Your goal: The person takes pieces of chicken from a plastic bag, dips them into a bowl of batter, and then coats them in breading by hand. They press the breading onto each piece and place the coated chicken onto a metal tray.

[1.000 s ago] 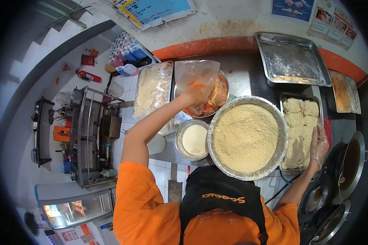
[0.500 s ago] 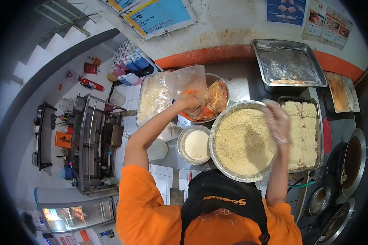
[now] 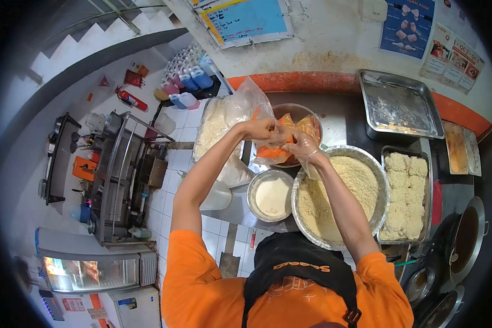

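My bare left hand (image 3: 261, 128) pinches a clear plastic bag (image 3: 247, 101), which rises crumpled behind it. Orange print or contents show through the lower part of the plastic, between my hands. My right hand (image 3: 305, 148) wears a clear disposable glove, and its fingers are closed on the bag's near side. Both hands are over the front of a metal bowl (image 3: 320, 123) holding orange-printed plastic packs (image 3: 306, 127). Just below my right wrist is a large metal basin (image 3: 385, 210) of pale yellow crumbs (image 3: 358, 172). A smaller bowl of creamy white liquid (image 3: 271, 197) stands to its left.
Right of the basin, a tray (image 3: 381, 232) holds rows of crumb-coated pieces (image 3: 405, 191). An upside-down or shallow steel tray (image 3: 402, 106) sits at the back. Wide pans (image 3: 467, 240) line the right edge. A bag of white crumbs (image 3: 216, 128) lies left, near a clear jug (image 3: 217, 197).
My right hand has left the right rim of the crumb basin and come left to the plastic bag. My left hand has lifted out of the bowl area, holding the bag. The view has shifted slightly.
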The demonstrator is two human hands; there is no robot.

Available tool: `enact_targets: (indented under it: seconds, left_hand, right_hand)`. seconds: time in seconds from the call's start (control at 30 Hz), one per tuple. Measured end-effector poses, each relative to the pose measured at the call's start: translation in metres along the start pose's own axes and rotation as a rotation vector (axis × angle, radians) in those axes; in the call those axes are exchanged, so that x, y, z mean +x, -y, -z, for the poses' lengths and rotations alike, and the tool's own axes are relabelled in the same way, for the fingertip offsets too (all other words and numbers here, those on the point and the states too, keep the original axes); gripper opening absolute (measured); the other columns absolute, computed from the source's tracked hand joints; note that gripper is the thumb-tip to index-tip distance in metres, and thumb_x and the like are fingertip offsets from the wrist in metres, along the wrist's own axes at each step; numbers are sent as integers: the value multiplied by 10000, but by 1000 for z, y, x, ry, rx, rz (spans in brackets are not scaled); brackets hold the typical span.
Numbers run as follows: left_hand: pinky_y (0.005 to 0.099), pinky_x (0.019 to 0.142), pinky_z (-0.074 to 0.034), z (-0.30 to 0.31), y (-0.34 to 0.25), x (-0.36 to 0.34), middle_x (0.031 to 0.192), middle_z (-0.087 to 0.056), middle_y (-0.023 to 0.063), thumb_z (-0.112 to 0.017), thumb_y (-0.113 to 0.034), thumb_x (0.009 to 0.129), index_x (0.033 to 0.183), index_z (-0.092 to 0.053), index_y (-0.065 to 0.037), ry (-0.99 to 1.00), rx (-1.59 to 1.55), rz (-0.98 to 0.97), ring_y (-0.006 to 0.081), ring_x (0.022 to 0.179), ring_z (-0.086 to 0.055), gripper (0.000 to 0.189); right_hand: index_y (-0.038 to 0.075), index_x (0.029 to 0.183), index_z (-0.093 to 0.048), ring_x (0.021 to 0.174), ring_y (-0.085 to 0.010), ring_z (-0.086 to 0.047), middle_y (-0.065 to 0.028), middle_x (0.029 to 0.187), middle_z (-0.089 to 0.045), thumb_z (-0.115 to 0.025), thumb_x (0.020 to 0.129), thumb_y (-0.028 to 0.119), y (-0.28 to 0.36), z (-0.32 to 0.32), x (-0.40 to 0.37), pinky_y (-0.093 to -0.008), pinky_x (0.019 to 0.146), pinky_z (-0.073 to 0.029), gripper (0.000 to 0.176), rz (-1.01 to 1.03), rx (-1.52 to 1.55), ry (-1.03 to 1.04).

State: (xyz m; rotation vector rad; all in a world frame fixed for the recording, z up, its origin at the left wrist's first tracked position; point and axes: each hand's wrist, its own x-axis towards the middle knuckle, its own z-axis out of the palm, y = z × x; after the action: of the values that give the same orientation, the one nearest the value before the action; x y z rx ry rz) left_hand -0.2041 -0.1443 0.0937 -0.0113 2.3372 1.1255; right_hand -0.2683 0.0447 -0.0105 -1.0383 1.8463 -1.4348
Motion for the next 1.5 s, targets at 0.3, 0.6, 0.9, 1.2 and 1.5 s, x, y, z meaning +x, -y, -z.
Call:
enact_targets:
  seconds: [0.3,0.6,0.9,1.2,1.5]
  left_hand:
    - [317,774,-535,47,-2,2,819,-725,92,-733,-161,751,1029,-735,-16,-167,558,-104,163,723,-659,313]
    - [226,644,-472,31,-12,-38,841,-654,10,-608,-156,992,1082,-655,-21,-463,-276,-295,68,692,-574,169]
    - [194,680,-477,-115,-13,-27,883,-666,-9,-669,-136,969,1085,-658,-18,-794,-599,-357,33,771,-582,166]
    - [215,705,-496,-168,-18,-48,938,-703,29,-743,-125,913,1106,-673,6,-725,-810,-316,51,823,-619,244]
    - [250,776,-542,-192,-9,-53,1029,-673,39,-691,-13,913,1073,-579,-54,-745,-1473,-434,113,890,-661,201]
  right_hand:
    - [25,1049,-715,534,-130,-621,-56,680,-673,-768,853,165,-3,0,0,-290,533,-500,246,-151,-168,-161]
    - [13,1155,-676,800,-166,-689,-132,877,-707,-739,889,227,16,3,-8,-365,674,-557,347,-37,-331,-485]
    - [-15,1122,-680,812,-97,-616,-27,904,-686,-712,931,281,79,23,-69,-286,716,-520,354,36,205,-183]
    - [-24,1091,-660,780,-87,-605,-26,918,-651,-685,940,219,64,-2,-101,-267,661,-519,287,-185,553,-144]
    - [-16,1237,-597,922,-98,-610,-48,1089,-647,-702,920,150,59,-11,-115,-249,771,-522,373,-90,617,-101]
